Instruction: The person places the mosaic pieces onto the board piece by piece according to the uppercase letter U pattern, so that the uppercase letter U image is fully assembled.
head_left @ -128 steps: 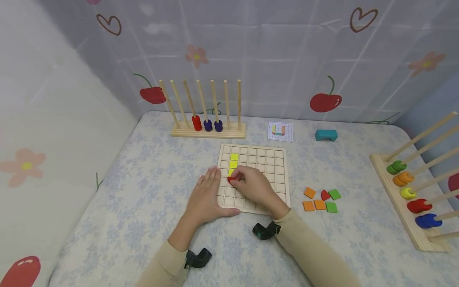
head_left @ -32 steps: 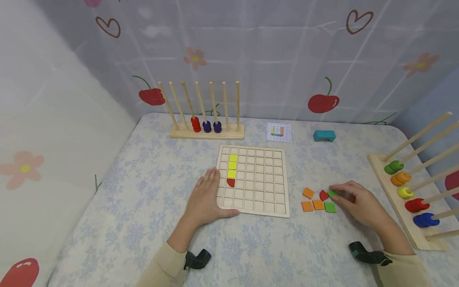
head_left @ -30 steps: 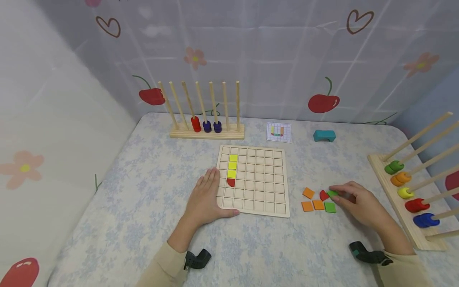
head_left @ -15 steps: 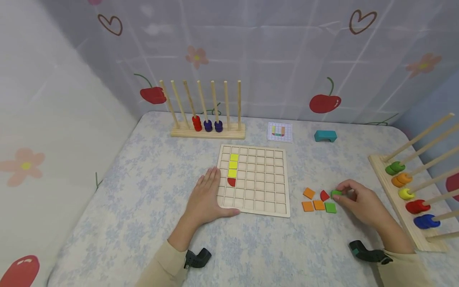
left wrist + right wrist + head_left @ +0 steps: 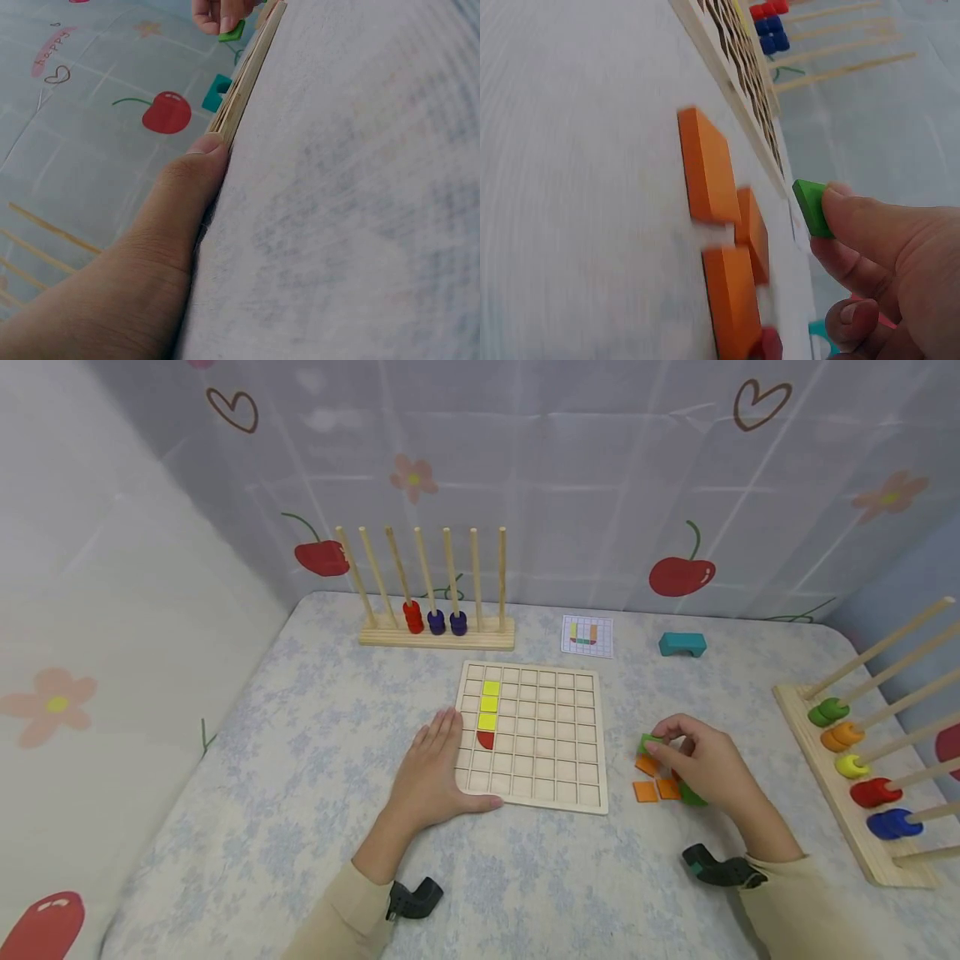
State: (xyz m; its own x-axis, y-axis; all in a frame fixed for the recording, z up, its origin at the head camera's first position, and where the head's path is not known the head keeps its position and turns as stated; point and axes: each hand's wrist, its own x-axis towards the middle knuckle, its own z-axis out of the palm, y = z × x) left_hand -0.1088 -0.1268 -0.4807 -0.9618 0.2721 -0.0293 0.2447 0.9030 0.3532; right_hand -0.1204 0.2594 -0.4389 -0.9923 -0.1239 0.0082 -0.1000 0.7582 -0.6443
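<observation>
My right hand [image 5: 699,762] pinches a green square tile [image 5: 811,207] between thumb and fingers, held above the loose orange tiles [image 5: 645,791]. Under that hand, another green tile [image 5: 692,795] is partly covered, and a red quarter-round tile [image 5: 769,344] is mostly hidden. My left hand [image 5: 426,772] lies flat with straight fingers along the left edge of the wooden grid board [image 5: 546,760], its thumb [image 5: 196,161] at the near edge. In one column of the board sit yellow square tiles [image 5: 489,704], with a red quarter-round tile [image 5: 486,740] directly below them.
Behind the board stands a peg rack [image 5: 437,638] with red and blue beads. A pattern card [image 5: 587,637] and a teal arch block [image 5: 682,644] lie at the back. A second peg rack [image 5: 855,785] with coloured beads stands at the right.
My right hand first set the red quarter-round tile on the board, then went to the loose tiles. It has picked up a green tile and moved left with it. The left hand stays put.
</observation>
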